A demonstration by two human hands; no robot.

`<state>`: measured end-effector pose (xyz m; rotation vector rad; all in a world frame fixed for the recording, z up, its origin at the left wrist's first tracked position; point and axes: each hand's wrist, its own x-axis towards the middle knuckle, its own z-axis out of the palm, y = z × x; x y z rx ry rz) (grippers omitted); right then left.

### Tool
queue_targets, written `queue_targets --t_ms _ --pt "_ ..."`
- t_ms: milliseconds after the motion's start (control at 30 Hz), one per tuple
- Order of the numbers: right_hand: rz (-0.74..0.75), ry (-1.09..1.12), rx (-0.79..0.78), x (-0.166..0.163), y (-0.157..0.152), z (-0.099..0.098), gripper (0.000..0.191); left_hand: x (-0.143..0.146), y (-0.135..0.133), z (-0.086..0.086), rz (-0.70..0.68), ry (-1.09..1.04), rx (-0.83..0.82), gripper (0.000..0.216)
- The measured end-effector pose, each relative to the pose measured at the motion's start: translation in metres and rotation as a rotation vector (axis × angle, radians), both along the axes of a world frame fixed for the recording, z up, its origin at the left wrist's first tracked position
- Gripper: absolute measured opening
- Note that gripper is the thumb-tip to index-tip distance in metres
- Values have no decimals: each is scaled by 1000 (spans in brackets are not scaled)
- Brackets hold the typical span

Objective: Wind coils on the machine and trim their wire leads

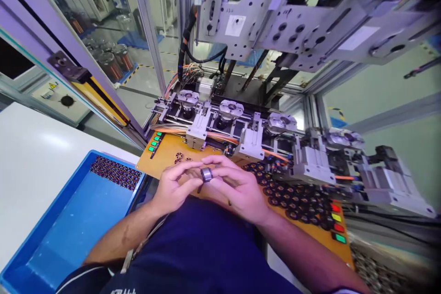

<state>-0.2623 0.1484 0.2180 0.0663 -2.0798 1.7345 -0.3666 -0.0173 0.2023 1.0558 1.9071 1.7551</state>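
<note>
Close to my body, above the orange work panel [151,154], a small ring-shaped metal part with dark edges [206,175] is held between both hands. My left hand [175,186] pinches it from the left with thumb and forefinger. From the right, the fingers of my right hand [241,188] close on the same part. Just beyond the fingers lie a few small ring parts [178,156] on the panel. Many dark ring parts [292,197] are spread to the right of my right hand.
A row of metal fixtures [231,108] runs behind the panel, under a large overhead plate assembly [255,23]. On the left, a blue tray [69,211] holds packed small parts [115,172]. Lit buttons [338,228] sit at the panel's right end. An aluminium post [146,23] stands left.
</note>
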Motion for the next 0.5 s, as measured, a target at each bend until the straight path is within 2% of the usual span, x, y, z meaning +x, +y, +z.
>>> queue_targets --t_ms 67,133,200,333,433,500 --pt "17 17 192 -20 20 7 11 -11 -10 -19 178 79 -47 35" --pt "2 52 395 -51 47 16 13 -25 -18 -45 372 156 -113 34" --pt "-29 78 502 -91 74 23 14 -38 -24 -74 491 196 -148 31" --pt "-65 98 669 -178 112 25 13 -51 -23 -121 569 241 -175 31" --pt "-16 88 778 -226 119 15 13 -51 -21 -139 577 265 -189 34" --pt "27 76 837 -243 120 7 15 -51 -22 -144 575 276 -199 35"
